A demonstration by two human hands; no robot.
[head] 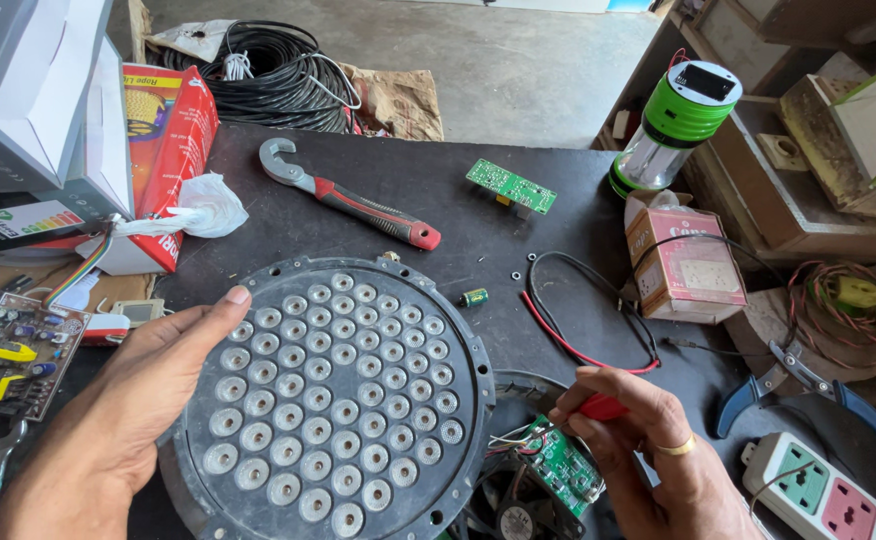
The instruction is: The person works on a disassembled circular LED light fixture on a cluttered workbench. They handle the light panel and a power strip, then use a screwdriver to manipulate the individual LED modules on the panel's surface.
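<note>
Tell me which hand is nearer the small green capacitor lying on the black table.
Right. The right hand, gripping a red tool handle, sits below and to the right of the capacitor. The left hand rests on the round LED plate's far left edge, farther away.

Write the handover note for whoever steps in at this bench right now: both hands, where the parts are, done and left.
Left hand: open, palm against the rim of the round LED lens plate, which lies face up on the dark table.
Right hand: gripping a red-handled tool over the small green circuit board with its wires.
Done: board exposed beside the plate.
Left: work on the board appears unfinished.
</note>
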